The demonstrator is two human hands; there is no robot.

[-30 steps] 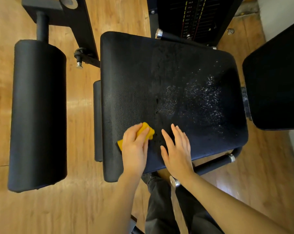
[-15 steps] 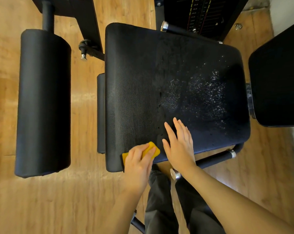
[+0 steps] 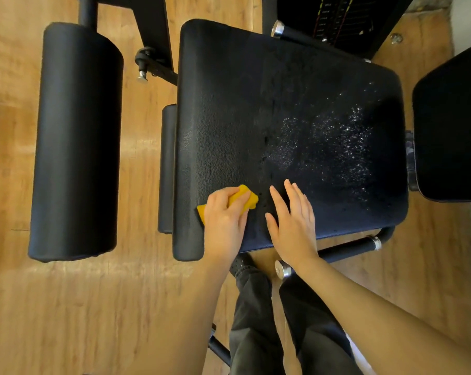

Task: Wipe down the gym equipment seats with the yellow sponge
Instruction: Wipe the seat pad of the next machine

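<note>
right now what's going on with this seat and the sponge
A person is wiping a black padded seat on a gym machine. The left hand presses a yellow sponge onto the seat near its front left corner. The right hand rests flat on the seat beside it, fingers straight. A patch of glistening droplets sits on the right half of the seat, away from the sponge. A black roller pad stands to the left.

left hand (image 3: 224, 221) covers most of the sponge (image 3: 246, 200), and the right pad (image 3: 453, 125) runs off frame.
</note>
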